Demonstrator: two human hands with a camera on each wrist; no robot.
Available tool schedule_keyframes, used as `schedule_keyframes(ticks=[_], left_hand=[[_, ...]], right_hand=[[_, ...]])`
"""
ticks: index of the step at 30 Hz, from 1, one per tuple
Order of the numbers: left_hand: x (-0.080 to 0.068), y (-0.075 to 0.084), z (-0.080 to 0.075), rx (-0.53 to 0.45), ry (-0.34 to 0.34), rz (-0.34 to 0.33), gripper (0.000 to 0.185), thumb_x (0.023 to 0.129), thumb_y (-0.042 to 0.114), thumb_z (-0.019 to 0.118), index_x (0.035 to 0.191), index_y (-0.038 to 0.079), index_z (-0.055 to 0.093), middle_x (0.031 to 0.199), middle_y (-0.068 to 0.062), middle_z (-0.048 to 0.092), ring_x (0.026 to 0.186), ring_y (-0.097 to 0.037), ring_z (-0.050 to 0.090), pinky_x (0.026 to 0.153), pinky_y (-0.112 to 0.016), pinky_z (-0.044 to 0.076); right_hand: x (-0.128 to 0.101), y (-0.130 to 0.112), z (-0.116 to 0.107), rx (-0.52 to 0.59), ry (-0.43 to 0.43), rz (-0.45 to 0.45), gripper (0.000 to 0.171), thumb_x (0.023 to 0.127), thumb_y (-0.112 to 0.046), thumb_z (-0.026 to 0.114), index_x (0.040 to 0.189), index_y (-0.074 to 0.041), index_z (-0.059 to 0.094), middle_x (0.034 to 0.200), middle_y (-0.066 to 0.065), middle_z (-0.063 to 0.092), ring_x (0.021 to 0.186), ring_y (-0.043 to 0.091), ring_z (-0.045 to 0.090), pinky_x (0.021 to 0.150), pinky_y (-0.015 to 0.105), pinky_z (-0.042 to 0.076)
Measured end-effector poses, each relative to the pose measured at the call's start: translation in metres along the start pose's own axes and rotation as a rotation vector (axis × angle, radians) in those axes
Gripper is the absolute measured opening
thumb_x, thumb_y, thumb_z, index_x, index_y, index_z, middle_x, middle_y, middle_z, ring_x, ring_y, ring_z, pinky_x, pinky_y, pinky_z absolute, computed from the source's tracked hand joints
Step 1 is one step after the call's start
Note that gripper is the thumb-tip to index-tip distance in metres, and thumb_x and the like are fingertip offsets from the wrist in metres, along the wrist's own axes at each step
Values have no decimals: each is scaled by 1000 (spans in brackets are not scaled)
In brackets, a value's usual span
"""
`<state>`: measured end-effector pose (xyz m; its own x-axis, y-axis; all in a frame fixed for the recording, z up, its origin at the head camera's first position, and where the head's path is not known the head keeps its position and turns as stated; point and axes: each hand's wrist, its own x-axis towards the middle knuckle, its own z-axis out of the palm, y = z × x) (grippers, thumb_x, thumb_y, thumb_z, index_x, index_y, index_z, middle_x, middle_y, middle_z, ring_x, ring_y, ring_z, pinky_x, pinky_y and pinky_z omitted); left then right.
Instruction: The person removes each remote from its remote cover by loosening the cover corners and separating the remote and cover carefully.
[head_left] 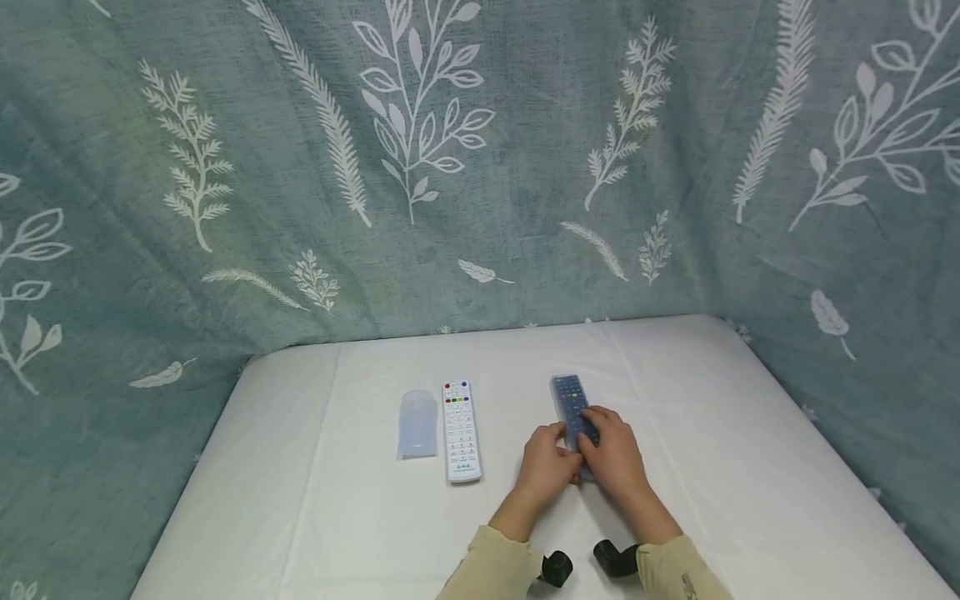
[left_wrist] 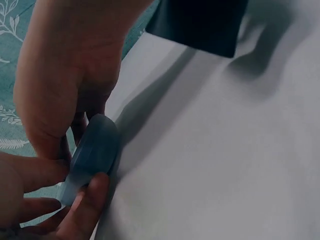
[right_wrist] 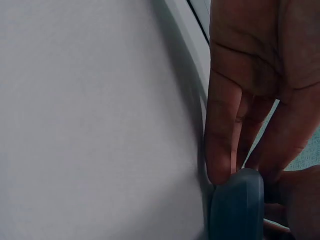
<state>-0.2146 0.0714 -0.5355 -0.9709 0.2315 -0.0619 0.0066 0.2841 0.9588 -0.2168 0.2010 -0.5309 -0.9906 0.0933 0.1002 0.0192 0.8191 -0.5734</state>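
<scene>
A dark remote control (head_left: 570, 396) with coloured buttons lies right of the middle of the white table, with what looks like a translucent bluish cover around it. My left hand (head_left: 546, 465) pinches its near end from the left. From the right, my right hand (head_left: 615, 454) grips the same remote, thumb and fingers at its sides and top. Both wrist views show the rounded bluish end of the cover (left_wrist: 97, 142) (right_wrist: 237, 205) between fingers. The hands hide the remote's lower half in the head view.
A white remote control (head_left: 461, 433) lies left of the hands, face up. Beside it is a flat translucent sleeve (head_left: 417, 425). The white-covered table (head_left: 360, 517) meets a green leaf-patterned cloth (head_left: 525, 250) at the back and sides. Black devices (head_left: 557, 569) sit at both wrists.
</scene>
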Motion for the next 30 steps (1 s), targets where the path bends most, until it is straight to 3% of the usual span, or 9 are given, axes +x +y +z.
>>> schedule_keyframes(ticks=[6,12,20,26,30], left_hand=[[-5,1,-3,2,36,-9,58,81,-4,71,135,-10,52,112,-22,61,60,-11,69,50,-18,55],[-9,0,-6,-60,44,-35,61,80,-8,72,137,-6,51,95,-14,65,56,-12,65,51,-23,57],[-13,-2,-18,-74,56,-5,64,77,-9,72,138,-1,52,109,-16,59,66,-5,59,52,-22,57],[-16,-4,-32,-55,59,16,71,76,-9,73,142,3,49,132,-11,56,81,-6,61,57,-20,57],[-20,-4,-40,-44,60,57,74,75,-10,73,143,4,48,134,-13,55,86,-10,63,59,-18,56]], right_hand=[[-3,-3,0,46,-1,-24,44,93,-12,63,134,5,57,142,26,53,132,46,50,108,59,42],[-7,-5,0,129,54,38,42,93,-10,65,133,0,59,130,24,62,113,38,64,93,52,53],[-8,-8,0,272,93,50,44,94,-11,65,136,-3,56,133,21,64,110,32,69,91,46,56],[-7,-13,4,324,96,43,44,95,-15,67,136,-4,57,128,16,68,106,27,69,86,32,55],[-5,-17,4,382,74,64,45,95,-17,67,137,-6,57,127,15,68,106,26,68,84,26,53]])
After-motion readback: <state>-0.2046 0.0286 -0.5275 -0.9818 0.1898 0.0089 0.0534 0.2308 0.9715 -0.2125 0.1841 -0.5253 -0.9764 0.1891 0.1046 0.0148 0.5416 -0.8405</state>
